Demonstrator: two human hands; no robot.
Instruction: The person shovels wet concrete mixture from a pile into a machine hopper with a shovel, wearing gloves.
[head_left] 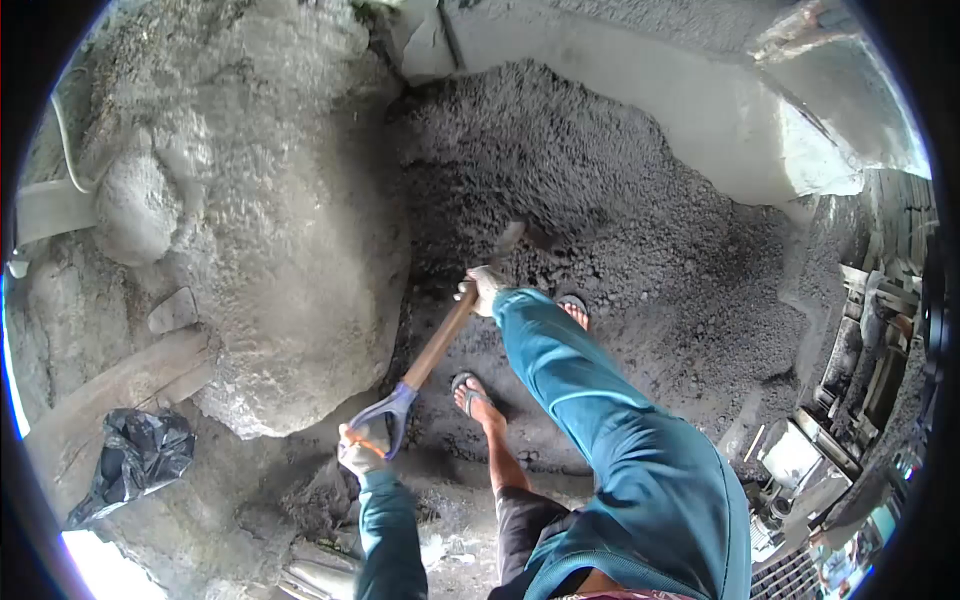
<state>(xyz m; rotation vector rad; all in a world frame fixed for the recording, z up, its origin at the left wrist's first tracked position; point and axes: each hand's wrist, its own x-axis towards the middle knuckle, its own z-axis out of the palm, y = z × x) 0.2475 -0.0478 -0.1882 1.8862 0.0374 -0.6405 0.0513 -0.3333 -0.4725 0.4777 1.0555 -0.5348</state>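
The shovel (pixel 438 348) is slanting up and away from the person, head end at the dark loose pile (pixel 610 180), though the blade's too blurry to tell if it's dug in. Left hand (pixel 363 448) is curled tight on the D-handle (pixel 395 405), right hand (pixel 485 290) closed round the wooden shaft further up. I'd push in low, bend the knees, and mind those sandalled feet (pixel 478 402).
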